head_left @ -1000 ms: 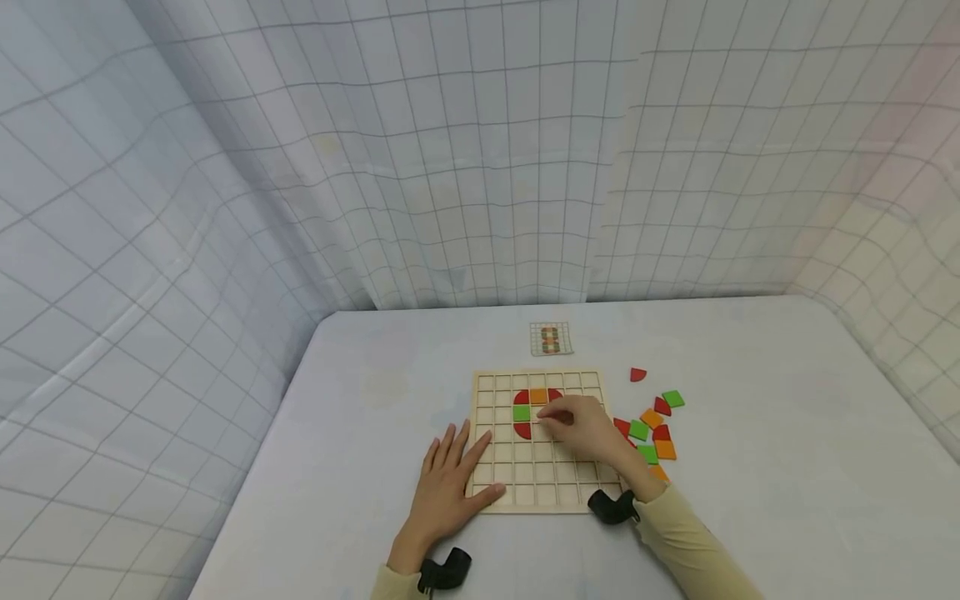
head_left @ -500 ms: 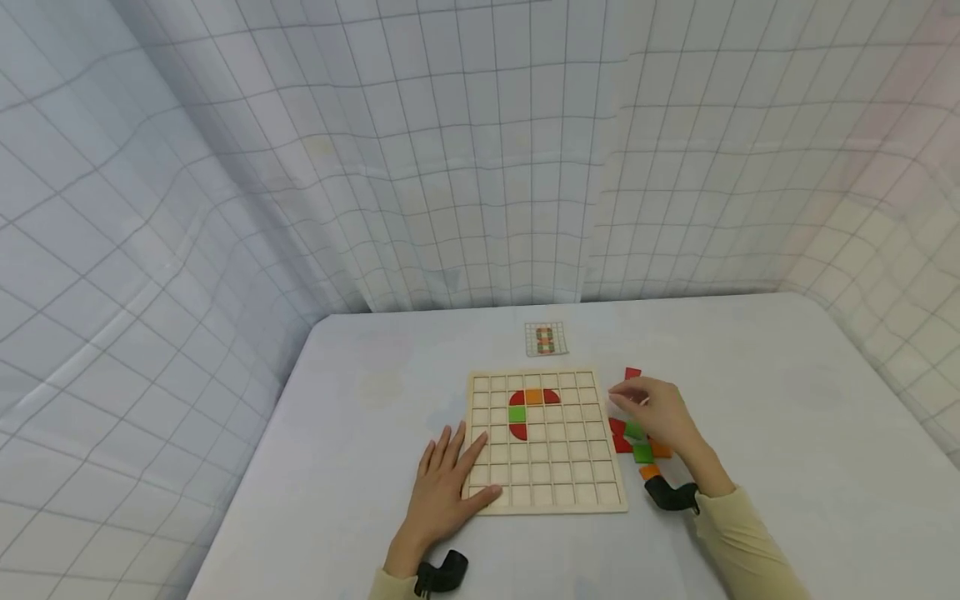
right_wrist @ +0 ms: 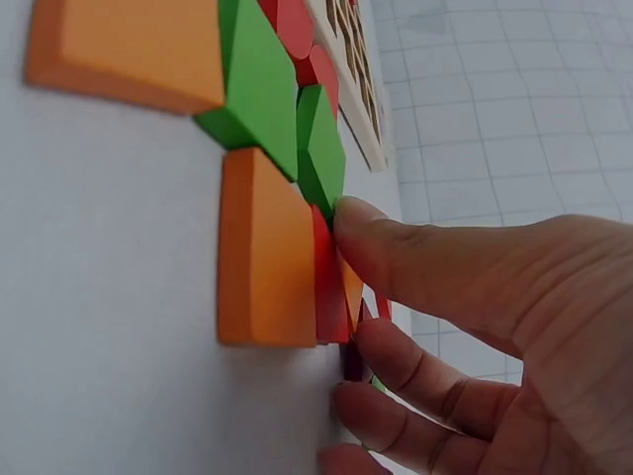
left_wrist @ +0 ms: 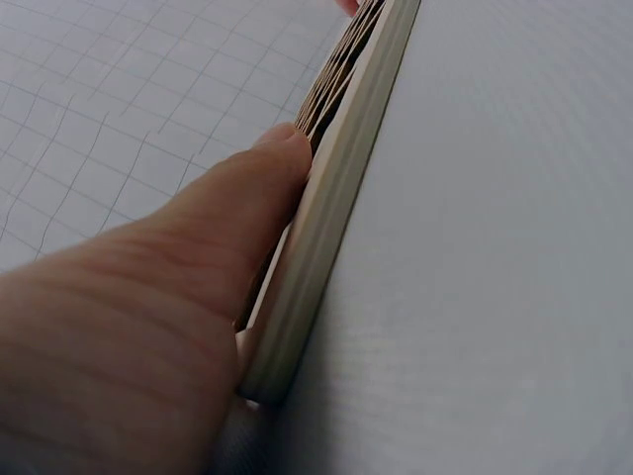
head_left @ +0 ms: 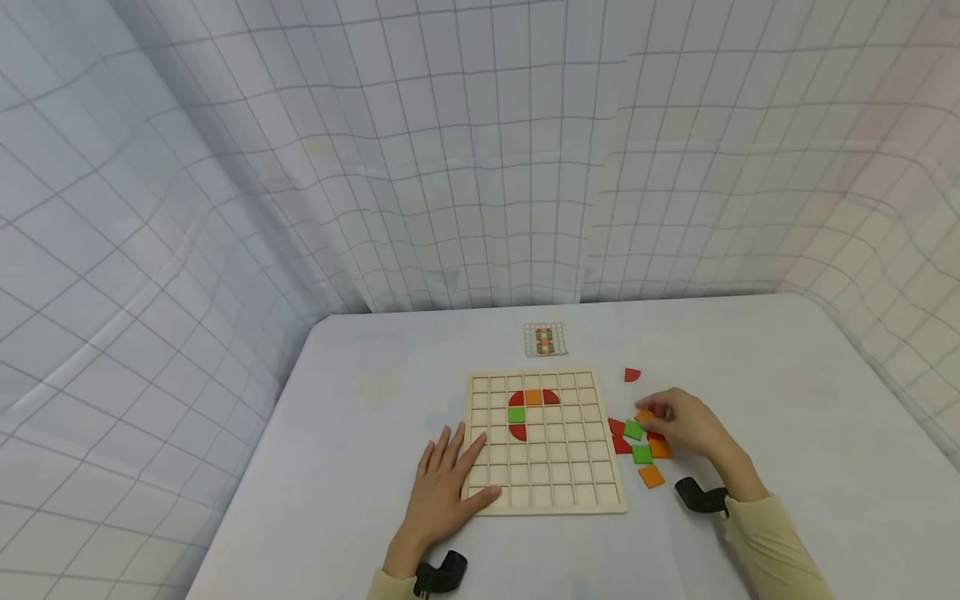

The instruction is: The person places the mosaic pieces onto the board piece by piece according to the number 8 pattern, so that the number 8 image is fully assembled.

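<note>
My left hand [head_left: 442, 492] lies spread over the left edge of the wooden grid board [head_left: 555, 467], its thumb on the rim in the left wrist view. Set into the board are red quarter-round tiles [head_left: 551, 397], an orange square tile [head_left: 533, 397] and a green square tile [head_left: 517, 414]. Right of the board, my right hand [head_left: 686, 423] reaches into the loose pile. Its thumb and forefinger pinch an orange square tile [right_wrist: 351, 292], with a red tile [right_wrist: 328, 282] just beside it. Part of the pile is hidden under this hand.
Loose green tiles [head_left: 642, 454], red tiles [head_left: 619, 437] and orange tiles [head_left: 652, 476] lie against or near the board's right side. One red quarter-round tile [head_left: 632, 375] sits apart, farther back. Behind the board lies a small pattern card [head_left: 545, 340]. Gridded white curtains [head_left: 480, 167] surround the table.
My right hand has moved from over the board to the right, into the loose tiles, and come to an orange one there. The left hand has stayed on the board's edge.
</note>
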Motion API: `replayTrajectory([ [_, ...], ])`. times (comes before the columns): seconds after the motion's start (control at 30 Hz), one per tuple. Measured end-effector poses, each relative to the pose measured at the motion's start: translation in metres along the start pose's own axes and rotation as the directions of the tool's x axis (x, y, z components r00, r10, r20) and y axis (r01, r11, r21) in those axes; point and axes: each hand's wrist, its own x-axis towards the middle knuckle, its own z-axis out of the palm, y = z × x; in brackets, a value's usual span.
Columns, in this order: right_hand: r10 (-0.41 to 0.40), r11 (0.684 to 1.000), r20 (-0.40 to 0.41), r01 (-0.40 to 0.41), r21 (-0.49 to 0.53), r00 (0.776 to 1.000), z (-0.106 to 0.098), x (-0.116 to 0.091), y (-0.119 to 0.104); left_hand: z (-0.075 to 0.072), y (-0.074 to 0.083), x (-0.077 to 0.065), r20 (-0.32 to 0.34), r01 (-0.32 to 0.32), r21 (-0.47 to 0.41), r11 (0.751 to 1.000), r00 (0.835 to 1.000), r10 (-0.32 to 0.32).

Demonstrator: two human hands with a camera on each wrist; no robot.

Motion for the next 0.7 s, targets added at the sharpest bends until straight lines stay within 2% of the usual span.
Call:
replayTrajectory([
  [0.17,-0.03,0.999,-0.013,0.03,0.016,0.999,-0.0006,-0.0024,0.0033,0.0007,-0.0007,-0.0006,-0.001,0.001,0.003,1.0,1.0,-0.001],
  [0.3,-0.05,0.999,-0.014,0.05,0.004,0.999,-0.0033,-0.0047,0.0079,0.0014,-0.0004,-0.0004,-0.028,-0.018,0.006,1.0,0.999,0.018],
  [0.7,-0.036,0.999,-0.047,0.034,-0.03,0.998,-0.0023,-0.0071,0.0042,0.0014,-0.0009,-0.0007,-0.018,-0.011,0.009,1.0,1.0,0.011],
])
